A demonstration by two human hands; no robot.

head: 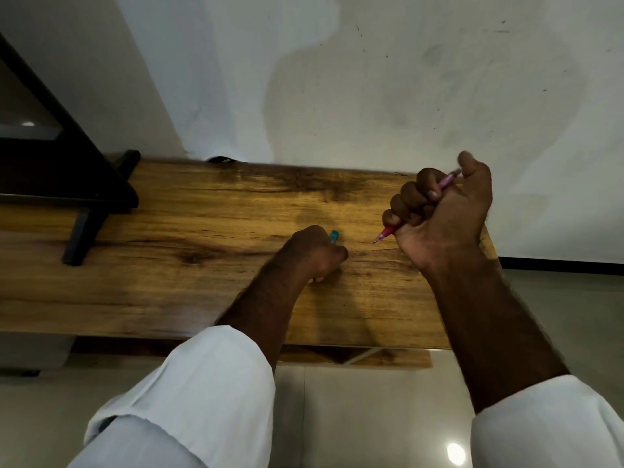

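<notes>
Gripping a pink pen [418, 211], right hand [442, 214]; left hand [314, 251] fingers curl, hiding most of a teal object [334, 237].

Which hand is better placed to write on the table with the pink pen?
Probably the right hand: it grips the pink pen, tip down, above the wooden table. The left hand holds a teal item.

Dim indoor light, soft wall [371, 79] shadow (edges warped), slight blur.
</notes>
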